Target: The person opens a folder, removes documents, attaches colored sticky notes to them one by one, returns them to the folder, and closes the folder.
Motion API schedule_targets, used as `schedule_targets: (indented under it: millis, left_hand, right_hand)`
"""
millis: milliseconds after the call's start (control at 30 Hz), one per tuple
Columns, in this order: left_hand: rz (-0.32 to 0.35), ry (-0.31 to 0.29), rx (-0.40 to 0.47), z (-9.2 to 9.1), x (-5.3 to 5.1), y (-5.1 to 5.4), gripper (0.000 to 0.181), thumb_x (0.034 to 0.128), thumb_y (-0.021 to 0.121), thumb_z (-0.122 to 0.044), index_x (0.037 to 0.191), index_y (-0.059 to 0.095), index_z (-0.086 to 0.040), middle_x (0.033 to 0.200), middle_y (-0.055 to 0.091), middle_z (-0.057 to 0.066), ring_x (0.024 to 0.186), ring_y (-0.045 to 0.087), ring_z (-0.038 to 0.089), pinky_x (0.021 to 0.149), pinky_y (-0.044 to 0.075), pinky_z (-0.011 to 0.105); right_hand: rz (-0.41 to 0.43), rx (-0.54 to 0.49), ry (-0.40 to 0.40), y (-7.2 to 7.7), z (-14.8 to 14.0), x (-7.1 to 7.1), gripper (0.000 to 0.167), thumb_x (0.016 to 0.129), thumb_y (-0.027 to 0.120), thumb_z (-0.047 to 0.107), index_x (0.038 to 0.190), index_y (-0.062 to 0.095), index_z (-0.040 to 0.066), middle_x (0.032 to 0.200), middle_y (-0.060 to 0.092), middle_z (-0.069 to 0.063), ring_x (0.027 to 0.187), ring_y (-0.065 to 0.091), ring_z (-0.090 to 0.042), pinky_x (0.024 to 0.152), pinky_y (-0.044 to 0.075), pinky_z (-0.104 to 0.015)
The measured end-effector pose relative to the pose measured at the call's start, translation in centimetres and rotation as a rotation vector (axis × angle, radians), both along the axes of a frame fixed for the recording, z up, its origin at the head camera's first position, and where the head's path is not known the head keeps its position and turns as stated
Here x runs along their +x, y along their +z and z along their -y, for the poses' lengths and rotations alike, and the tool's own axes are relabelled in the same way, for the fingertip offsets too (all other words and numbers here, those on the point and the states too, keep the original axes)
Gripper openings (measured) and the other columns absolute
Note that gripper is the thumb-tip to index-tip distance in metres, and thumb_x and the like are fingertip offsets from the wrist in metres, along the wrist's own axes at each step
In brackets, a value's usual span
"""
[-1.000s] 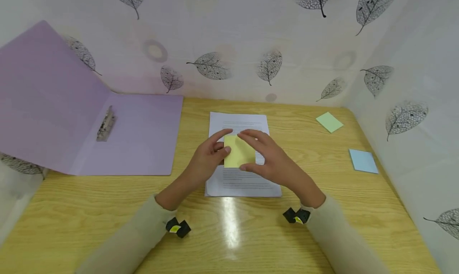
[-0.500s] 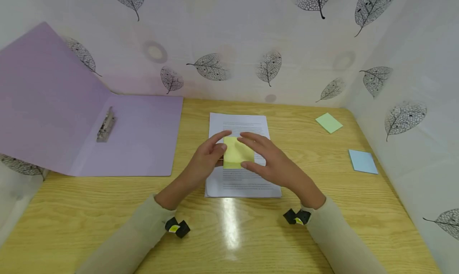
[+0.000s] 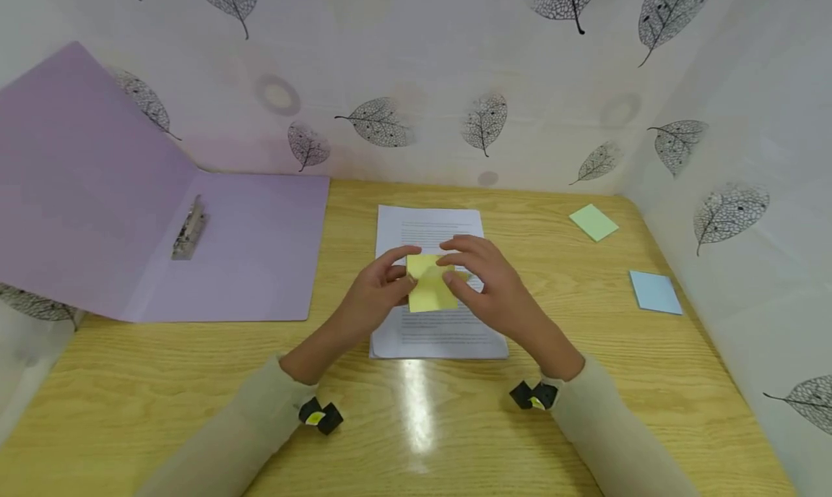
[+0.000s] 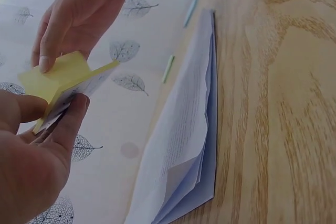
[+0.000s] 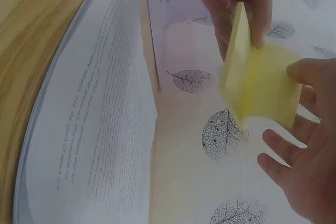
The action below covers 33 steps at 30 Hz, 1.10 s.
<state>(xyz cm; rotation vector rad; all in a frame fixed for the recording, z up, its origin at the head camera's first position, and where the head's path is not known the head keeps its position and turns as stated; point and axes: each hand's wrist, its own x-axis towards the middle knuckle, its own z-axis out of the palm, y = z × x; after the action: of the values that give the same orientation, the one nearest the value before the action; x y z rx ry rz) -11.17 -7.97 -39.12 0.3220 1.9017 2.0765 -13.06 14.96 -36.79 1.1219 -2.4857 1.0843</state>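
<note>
A yellow sticky note pad [image 3: 429,295] is held above a stack of printed papers [image 3: 438,338]. My left hand [image 3: 377,287] pinches the pad by its left edge, thumb on top and fingers beneath. With thumb and finger, my right hand [image 3: 490,284] pinches the free edge of the pad's top sheet. In the right wrist view that yellow sheet [image 5: 275,85] stands bent away from the pad [image 5: 236,59], joined along one side. The left wrist view shows the lifted sheet [image 4: 58,74] too, with a pale printed underside on the pad.
An open purple folder [image 3: 260,251] with a metal clip [image 3: 191,230] lies at the left. At the right are a green sticky note pad [image 3: 594,222] and a blue one [image 3: 655,292]. A leaf-patterned sheet [image 3: 416,71] hangs behind the wooden table [image 3: 195,381].
My right thumb and finger have come together on the pad's free side, and the top sheet has been lifted. The pad has tilted and shifted slightly toward me in the left hand.
</note>
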Motion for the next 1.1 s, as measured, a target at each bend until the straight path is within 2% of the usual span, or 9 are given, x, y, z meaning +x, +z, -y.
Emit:
schedule_targets:
  millis: [133, 233, 333, 500, 567, 700, 733, 867, 1100]
  left_hand:
    - [-0.033, 0.015, -0.056, -0.14, 0.27, -0.22, 0.042, 0.1039, 0.055, -0.015, 0.145, 0.049, -0.019, 0.100, 0.066, 0.008, 0.092, 0.063, 0.018, 0.092, 0.059, 0.037]
    - [-0.050, 0.022, -0.074, -0.25, 0.39, -0.29, 0.042, 0.1036, 0.057, -0.017, 0.145, 0.050, -0.019, 0.091, 0.064, 0.006, 0.088, 0.060, 0.017, 0.091, 0.059, 0.037]
    - [-0.059, 0.034, -0.091, -0.30, 0.46, -0.33, 0.041, 0.1036, 0.057, -0.016, 0.144, 0.051, -0.017, 0.079, 0.059, 0.003, 0.081, 0.058, 0.016, 0.088, 0.060, 0.036]
    - [-0.071, 0.063, -0.134, -0.30, 0.51, -0.21, 0.039, 0.1039, 0.056, -0.014, 0.143, 0.053, -0.017, 0.065, 0.043, 0.000, 0.068, 0.049, 0.014, 0.079, 0.057, 0.039]
    - [-0.059, 0.078, -0.129, -0.28, 0.46, -0.13, 0.039, 0.1038, 0.056, -0.014, 0.143, 0.053, -0.017, 0.069, 0.055, 0.000, 0.071, 0.056, 0.012, 0.080, 0.058, 0.039]
    - [-0.016, 0.108, -0.101, -0.14, 0.29, 0.00, 0.043, 0.1036, 0.055, -0.011, 0.147, 0.050, -0.013, 0.101, 0.075, 0.012, 0.091, 0.072, 0.017, 0.084, 0.061, 0.037]
    - [-0.003, 0.112, -0.088, -0.12, 0.24, 0.01, 0.045, 0.1036, 0.055, -0.011, 0.148, 0.048, -0.012, 0.109, 0.074, 0.015, 0.095, 0.073, 0.019, 0.084, 0.061, 0.036]
    - [0.030, 0.128, -0.079, -0.03, 0.08, 0.04, 0.046, 0.1033, 0.055, -0.011, 0.149, 0.048, -0.011, 0.117, 0.072, 0.018, 0.099, 0.073, 0.021, 0.084, 0.061, 0.034]
    - [0.093, 0.165, -0.073, 0.13, -0.22, -0.16, 0.046, 0.1020, 0.059, -0.013, 0.147, 0.051, -0.011, 0.122, 0.071, 0.016, 0.103, 0.072, 0.020, 0.083, 0.061, 0.033]
  right_hand:
    - [-0.135, 0.005, 0.040, -0.27, 0.53, 0.10, 0.030, 0.088, 0.076, 0.008, 0.117, 0.071, 0.006, 0.118, 0.068, -0.008, 0.116, 0.059, -0.027, 0.098, 0.049, -0.044]
    - [-0.169, 0.008, 0.041, -0.41, 0.78, 0.32, 0.029, 0.088, 0.077, 0.007, 0.117, 0.072, 0.009, 0.104, 0.072, -0.002, 0.095, 0.063, -0.016, 0.077, 0.054, -0.035]
    - [-0.185, -0.002, 0.035, -0.47, 0.84, 0.50, 0.032, 0.089, 0.075, 0.002, 0.120, 0.072, 0.008, 0.092, 0.071, 0.001, 0.077, 0.059, -0.010, 0.061, 0.051, -0.030]
    - [-0.258, -0.030, 0.045, -0.60, 0.84, 0.50, 0.037, 0.086, 0.074, -0.007, 0.121, 0.072, 0.004, 0.089, 0.069, -0.003, 0.066, 0.054, -0.010, 0.057, 0.047, -0.024]
    - [-0.286, -0.040, 0.050, -0.70, 0.83, 0.45, 0.036, 0.084, 0.073, -0.011, 0.117, 0.074, 0.003, 0.092, 0.069, -0.005, 0.067, 0.056, -0.011, 0.057, 0.047, -0.022]
    - [-0.318, -0.052, 0.045, -0.95, 0.87, 0.35, 0.033, 0.082, 0.073, -0.015, 0.110, 0.076, 0.001, 0.095, 0.069, -0.009, 0.072, 0.063, -0.015, 0.059, 0.051, -0.022]
    - [-0.325, -0.054, 0.040, -0.99, 0.89, 0.34, 0.032, 0.082, 0.073, -0.015, 0.110, 0.076, 0.001, 0.095, 0.070, -0.010, 0.073, 0.064, -0.016, 0.060, 0.052, -0.022]
    - [-0.342, -0.065, 0.009, -1.05, 0.88, 0.30, 0.028, 0.083, 0.074, -0.013, 0.109, 0.076, -0.001, 0.098, 0.071, -0.011, 0.076, 0.067, -0.017, 0.061, 0.054, -0.024]
    - [-0.257, -0.108, -0.037, -0.86, 0.67, 0.29, 0.028, 0.085, 0.072, -0.012, 0.111, 0.075, -0.002, 0.101, 0.073, -0.011, 0.087, 0.070, -0.021, 0.071, 0.057, -0.026]
